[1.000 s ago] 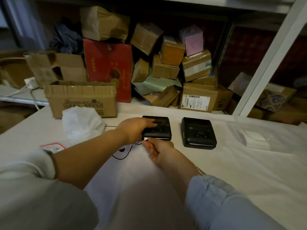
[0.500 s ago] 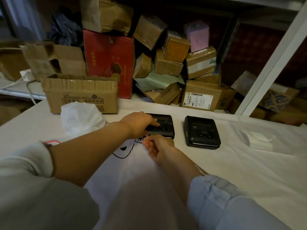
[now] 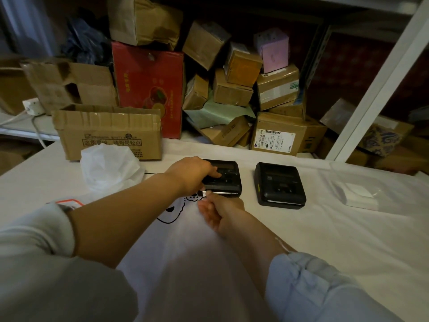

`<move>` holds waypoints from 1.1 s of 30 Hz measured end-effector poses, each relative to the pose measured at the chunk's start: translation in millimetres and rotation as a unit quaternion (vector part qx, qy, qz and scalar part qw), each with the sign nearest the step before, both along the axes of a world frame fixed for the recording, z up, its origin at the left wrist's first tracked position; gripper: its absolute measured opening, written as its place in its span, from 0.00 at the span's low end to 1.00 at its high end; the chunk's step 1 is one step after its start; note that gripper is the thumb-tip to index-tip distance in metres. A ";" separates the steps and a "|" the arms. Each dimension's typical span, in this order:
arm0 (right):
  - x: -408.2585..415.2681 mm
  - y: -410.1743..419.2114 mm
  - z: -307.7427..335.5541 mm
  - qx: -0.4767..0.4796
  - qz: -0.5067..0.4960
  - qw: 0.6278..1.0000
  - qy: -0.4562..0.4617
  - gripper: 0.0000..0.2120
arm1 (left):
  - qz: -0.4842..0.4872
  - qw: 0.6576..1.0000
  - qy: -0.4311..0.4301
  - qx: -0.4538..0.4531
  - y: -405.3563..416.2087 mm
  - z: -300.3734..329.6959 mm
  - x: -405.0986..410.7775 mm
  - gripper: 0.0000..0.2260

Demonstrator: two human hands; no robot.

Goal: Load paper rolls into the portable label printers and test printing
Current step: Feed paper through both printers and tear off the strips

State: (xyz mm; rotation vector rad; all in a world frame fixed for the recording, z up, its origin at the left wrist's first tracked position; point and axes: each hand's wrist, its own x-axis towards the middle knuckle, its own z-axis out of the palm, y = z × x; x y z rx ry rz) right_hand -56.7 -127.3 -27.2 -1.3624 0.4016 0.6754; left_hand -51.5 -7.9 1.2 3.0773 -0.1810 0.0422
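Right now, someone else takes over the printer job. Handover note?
Left hand: pressing down on top of the left printer, holding it steady.
Right hand: at that printer's front slot, fingers pinching the white paper strip that sticks out.
Right printer: shut, on the white cloth, untouched, a thin white edge at its front slot.
White paper block: in clear wrap, far right on the cloth.
Done: left printer looks loaded and has fed paper.
Left: tear off or check that strip; whether the right printer has been tested cannot be told.
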 end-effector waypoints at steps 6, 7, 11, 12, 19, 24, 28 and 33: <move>11.3 -8.7 5.9 -0.006 -0.002 1.000 -0.021 0.13 | 0.014 1.000 -0.017 0.000 -3.8 -1.9 -0.8 0.24; 12.2 -9.2 6.0 -0.006 0.002 1.000 -0.022 0.12 | 0.016 1.000 -0.019 0.000 -3.7 -2.5 -1.0 0.24; 11.9 -13.9 3.6 -0.034 0.035 0.999 -0.022 0.13 | 0.017 1.000 -0.019 -0.009 -4.0 -1.7 -1.3 0.23; 12.4 -14.8 2.5 -0.026 0.033 0.999 -0.018 0.13 | 0.017 1.000 -0.018 -0.011 -3.8 -1.4 -1.3 0.23; 16.2 -11.0 -0.1 0.022 0.019 1.000 0.010 0.12 | 0.019 1.000 -0.017 -0.016 -3.9 -2.4 -0.5 0.22; 17.8 -4.8 -0.9 -0.008 -0.002 1.000 0.008 0.10 | 0.020 0.999 -0.023 -0.011 -4.1 -3.7 0.1 0.22; 15.7 2.8 -3.1 -0.039 -0.026 0.999 -0.014 0.10 | 0.023 0.999 -0.021 -0.011 -2.6 -6.4 -0.1 0.23; 9.4 8.7 -3.7 -0.038 -0.063 0.997 -0.023 0.04 | 0.018 1.000 -0.012 -0.010 -1.5 -5.7 -0.5 0.23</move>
